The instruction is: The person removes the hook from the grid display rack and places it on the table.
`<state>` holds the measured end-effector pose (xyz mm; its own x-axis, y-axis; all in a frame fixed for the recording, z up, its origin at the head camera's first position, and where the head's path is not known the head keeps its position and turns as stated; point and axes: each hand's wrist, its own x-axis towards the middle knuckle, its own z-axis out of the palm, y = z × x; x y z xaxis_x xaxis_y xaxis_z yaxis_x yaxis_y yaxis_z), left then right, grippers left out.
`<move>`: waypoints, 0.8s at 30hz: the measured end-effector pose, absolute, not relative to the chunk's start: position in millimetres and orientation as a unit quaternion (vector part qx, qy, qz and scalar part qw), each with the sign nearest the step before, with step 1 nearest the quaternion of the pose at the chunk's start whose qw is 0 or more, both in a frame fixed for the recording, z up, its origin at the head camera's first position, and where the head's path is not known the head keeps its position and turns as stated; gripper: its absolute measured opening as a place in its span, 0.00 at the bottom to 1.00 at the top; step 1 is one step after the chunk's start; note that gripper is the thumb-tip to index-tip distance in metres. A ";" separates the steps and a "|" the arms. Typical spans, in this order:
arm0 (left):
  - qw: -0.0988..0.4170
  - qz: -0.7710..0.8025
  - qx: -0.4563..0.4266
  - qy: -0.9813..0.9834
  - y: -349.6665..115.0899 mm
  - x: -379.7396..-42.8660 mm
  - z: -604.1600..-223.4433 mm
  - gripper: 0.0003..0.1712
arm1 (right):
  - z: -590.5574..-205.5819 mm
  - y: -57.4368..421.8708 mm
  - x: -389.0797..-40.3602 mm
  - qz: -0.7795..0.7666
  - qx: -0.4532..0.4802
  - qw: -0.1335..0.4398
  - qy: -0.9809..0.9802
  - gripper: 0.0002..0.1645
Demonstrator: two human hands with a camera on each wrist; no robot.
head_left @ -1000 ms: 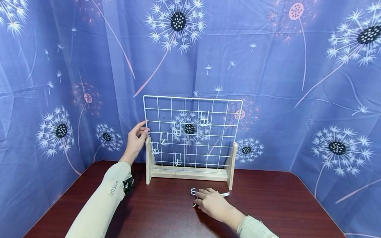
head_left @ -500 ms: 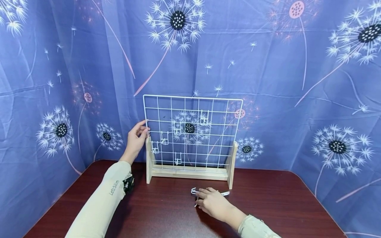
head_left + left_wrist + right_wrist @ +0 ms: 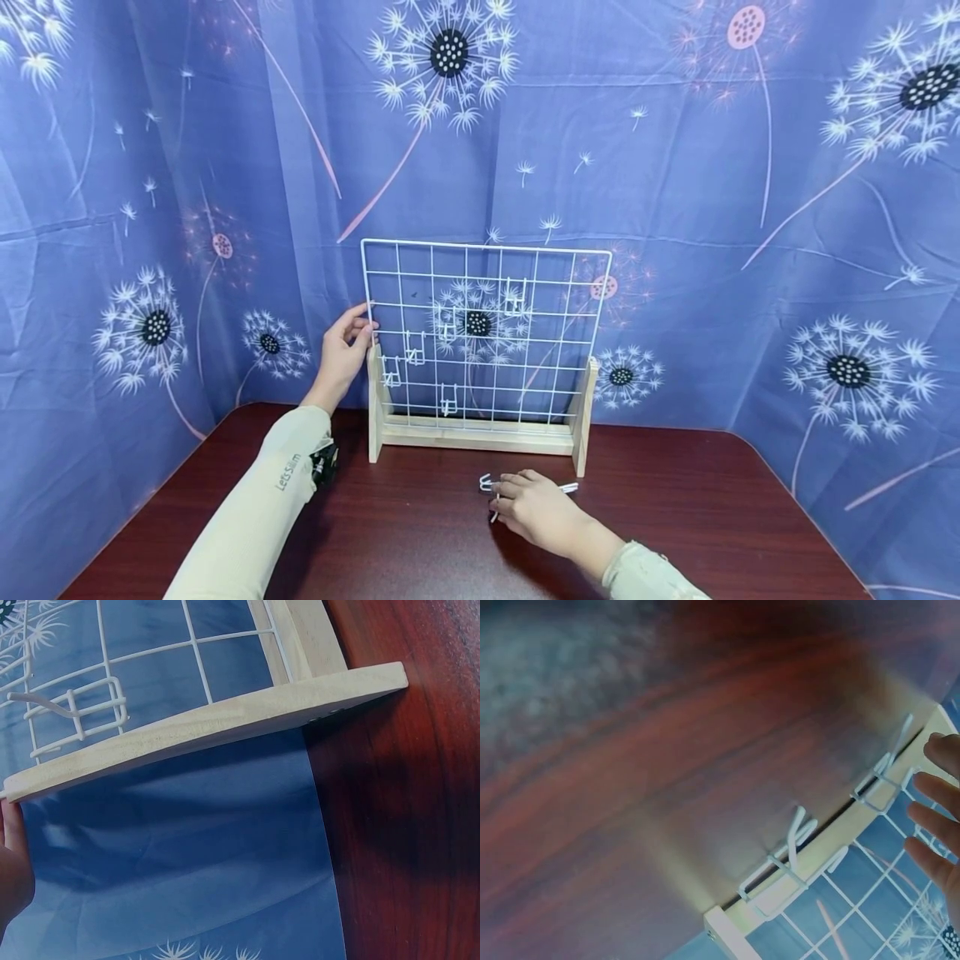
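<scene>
A white wire grid panel [image 3: 483, 333] stands upright in a wooden base [image 3: 480, 437]. At its left edge my left hand [image 3: 341, 354] pinches the frame wire just above the left post, thumb in front. In the left wrist view, that hand [image 3: 11, 862] shows only at the image edge. My right hand [image 3: 540, 510] lies low over the table in front of the base, its fingers loosely extended above white wire hooks. Two such hooks, a nearer-left one [image 3: 877, 784] and a right one [image 3: 784, 866], appear beside the fingers in the right wrist view; the hand partly covers them from above.
Several white hooks hang on the grid, among them one high at right [image 3: 515, 298] and one low down [image 3: 448, 402]. The dark red-brown table [image 3: 675, 517] ends at a blue dandelion-print curtain [image 3: 675, 183] behind and to both sides.
The left hand and the grid keep their place. My right hand and the hooks beneath it have shifted very slightly.
</scene>
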<state>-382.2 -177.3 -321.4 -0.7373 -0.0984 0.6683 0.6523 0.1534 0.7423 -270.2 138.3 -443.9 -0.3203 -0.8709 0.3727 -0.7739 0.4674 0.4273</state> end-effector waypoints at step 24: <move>0.306 -0.621 -0.204 -0.692 -176.8 -380.3 -321.6 0.20 | -383.6 142.8 -287.6 0.051 0.453 0.389 -0.801 0.18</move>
<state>-380.3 -176.8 -321.6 -0.7289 -0.0975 0.6776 0.6629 0.1465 0.7342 -287.6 142.8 -383.6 -0.2870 -0.6866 0.6679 -0.7652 0.5838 0.2713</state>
